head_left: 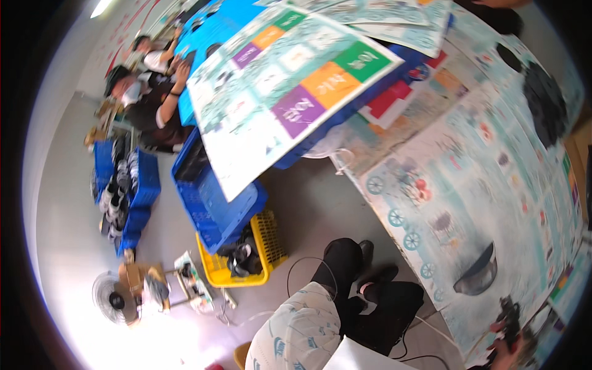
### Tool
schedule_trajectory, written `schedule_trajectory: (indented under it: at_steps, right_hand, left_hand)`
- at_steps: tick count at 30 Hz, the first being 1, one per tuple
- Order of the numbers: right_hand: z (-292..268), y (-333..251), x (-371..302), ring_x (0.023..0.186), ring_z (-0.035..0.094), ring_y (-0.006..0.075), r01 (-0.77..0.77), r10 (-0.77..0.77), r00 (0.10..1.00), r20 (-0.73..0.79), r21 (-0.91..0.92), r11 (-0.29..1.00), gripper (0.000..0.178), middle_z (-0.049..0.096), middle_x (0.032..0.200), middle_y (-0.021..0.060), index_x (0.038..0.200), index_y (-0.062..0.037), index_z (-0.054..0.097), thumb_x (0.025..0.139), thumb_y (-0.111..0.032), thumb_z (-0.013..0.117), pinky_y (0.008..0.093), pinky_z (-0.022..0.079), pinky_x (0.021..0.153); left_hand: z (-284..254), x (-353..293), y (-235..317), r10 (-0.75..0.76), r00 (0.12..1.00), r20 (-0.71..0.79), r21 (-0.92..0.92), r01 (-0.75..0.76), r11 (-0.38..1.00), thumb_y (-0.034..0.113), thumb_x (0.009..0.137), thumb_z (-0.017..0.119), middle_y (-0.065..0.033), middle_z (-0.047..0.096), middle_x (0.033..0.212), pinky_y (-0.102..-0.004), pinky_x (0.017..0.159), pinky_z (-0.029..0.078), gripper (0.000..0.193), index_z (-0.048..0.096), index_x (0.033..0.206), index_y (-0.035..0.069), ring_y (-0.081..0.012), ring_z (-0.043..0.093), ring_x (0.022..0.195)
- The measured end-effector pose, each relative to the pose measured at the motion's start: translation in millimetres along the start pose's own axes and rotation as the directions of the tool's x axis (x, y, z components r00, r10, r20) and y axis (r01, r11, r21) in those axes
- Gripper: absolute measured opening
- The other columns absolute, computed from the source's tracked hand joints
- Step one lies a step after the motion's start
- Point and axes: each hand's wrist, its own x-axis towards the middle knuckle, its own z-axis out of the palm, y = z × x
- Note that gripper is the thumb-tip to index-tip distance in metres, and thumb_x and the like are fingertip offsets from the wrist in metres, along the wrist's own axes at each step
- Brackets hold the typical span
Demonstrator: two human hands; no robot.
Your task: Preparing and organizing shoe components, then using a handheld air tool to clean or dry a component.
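Observation:
My right hand [507, 351] is at the lower right, over the near end of the paper-covered table [456, 160]. Its fingers close around a small dark tool that looks like a spray gun [509, 316]; blur hides its details. Just beyond the tool lies a curved, half-moon-shaped piece [478, 272], black and shiny grey, with a grey smudge on the paper around it. It is apart from the tool. My left hand is out of view.
A printed board [246, 154] juts out at upper centre, over a blue crate [216, 209]. A yellow basket [231, 280] holds dark shoes. Further left are blue bins of shoes [126, 185] and a fan [116, 300]. Co-workers [145, 111] sit at the upper left. Cables cross the floor.

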Motion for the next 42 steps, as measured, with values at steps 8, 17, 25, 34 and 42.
schedule_trajectory:
  at_steps: [8,17,25,34,42]
  right_hand:
    - [-23.6,3.2,4.2,0.057,0.055,0.0205,-0.139,0.139,0.990,0.010,0.131,0.982,0.022,0.069,0.082,0.0129,0.104,-0.0031,0.069,0.085,-0.013,0.070,0.0324,0.045,0.055]
    - [-39.3,-3.5,25.2,0.067,0.064,0.0217,-0.116,0.058,0.979,0.194,0.303,0.946,0.025,0.068,0.080,0.0111,0.101,-0.0032,0.068,0.077,-0.009,0.062,0.0305,0.046,0.049]
    - [-14.9,-80.5,-7.4,0.069,0.070,0.0235,-0.152,0.088,0.981,0.174,0.402,0.903,0.034,0.068,0.079,0.0082,0.098,0.0014,0.064,0.066,-0.001,0.054,0.0301,0.048,0.041]
    - [-7.3,-80.1,-14.1,0.067,0.067,0.0187,-0.106,0.038,0.988,0.152,0.472,0.875,0.029,0.064,0.076,0.0049,0.096,-0.0016,0.063,0.069,0.002,0.054,0.0276,0.045,0.039]
    - [-9.5,-67.4,-7.0,0.067,0.063,0.0175,-0.125,0.066,0.989,0.133,0.496,0.859,0.027,0.064,0.076,0.0059,0.094,-0.0014,0.060,0.068,-0.002,0.053,0.0287,0.045,0.042]
  left_hand:
    - [-52.0,-157.6,79.5,0.007,0.986,-0.164,-0.005,-0.008,1.000,0.042,0.098,0.058,-0.0187,0.070,0.113,-0.0485,0.081,0.051,0.040,0.075,0.108,0.007,-0.0308,0.067,0.095]
    - [-190.3,-417.2,138.2,-0.100,0.875,-0.474,-0.197,0.005,0.980,0.020,0.089,0.063,-0.0193,0.073,0.100,-0.0496,0.082,0.055,0.023,0.078,0.093,0.003,-0.0388,0.070,0.090]
    - [-260.2,-472.9,187.4,-0.112,0.686,-0.719,-0.388,-0.263,0.883,0.018,0.095,0.060,-0.0194,0.071,0.105,-0.0506,0.086,0.052,0.024,0.068,0.110,0.002,-0.0388,0.066,0.099]
    - [-286.7,-436.2,229.4,-0.297,0.544,-0.785,-0.488,-0.247,0.837,0.006,0.091,0.054,-0.0226,0.067,0.111,-0.0499,0.092,0.051,0.028,0.065,0.117,0.002,-0.0405,0.063,0.106]
    - [-311.1,-414.7,256.4,-0.284,0.404,-0.870,-0.427,-0.327,0.843,0.000,0.084,0.057,-0.0226,0.061,0.117,-0.0505,0.095,0.048,0.036,0.062,0.120,0.001,-0.0430,0.057,0.111]
